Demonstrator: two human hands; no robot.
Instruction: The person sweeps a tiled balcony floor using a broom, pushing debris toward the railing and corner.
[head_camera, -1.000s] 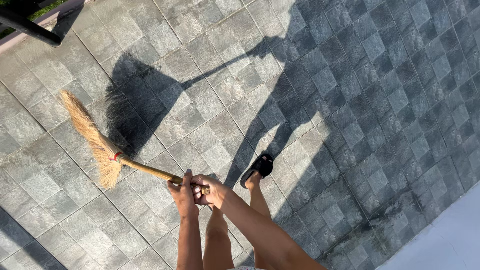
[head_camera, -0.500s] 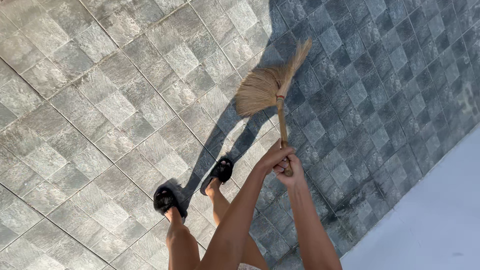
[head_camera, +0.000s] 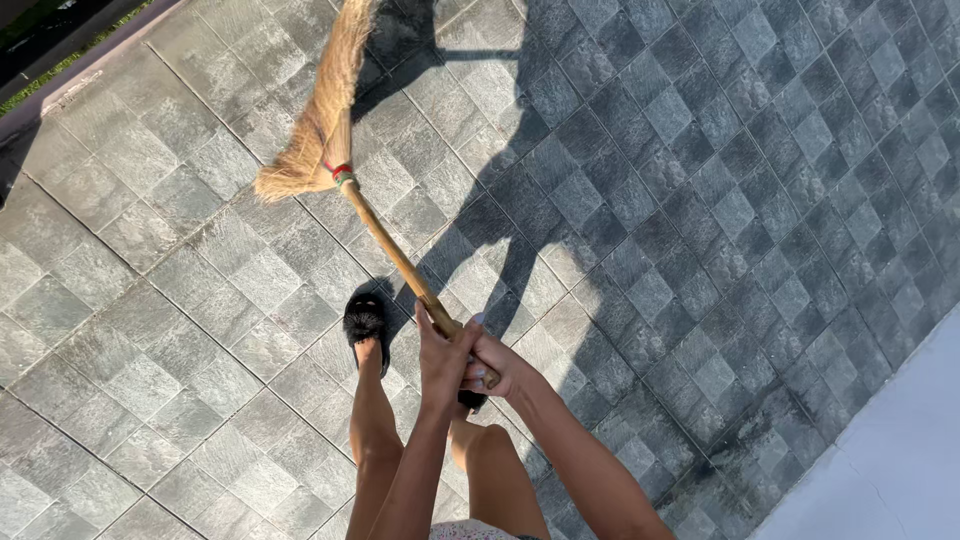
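Over grey stone paving tiles (head_camera: 200, 260), both hands grip a straw broom with a wooden handle (head_camera: 385, 240). Left hand (head_camera: 443, 355) clasps above right hand (head_camera: 492, 365) (no debris pile visible); sweeping looks midway.

This is an outdoor paved area of a home, such as a patio or terrace. The floor (head_camera: 700, 200) is laid with square grey stone tiles set on the diagonal, and strong sunlight throws hard shadows across them. Along the upper left edge runs a low border (head_camera: 90, 62) with a strip of green grass (head_camera: 60, 20) beyond it, and a pale smooth surface (head_camera: 890, 470) meets the tiles at the lower right. A straw broom (head_camera: 320, 140) and black fluffy slippers (head_camera: 366, 318) suit a domestic setting.
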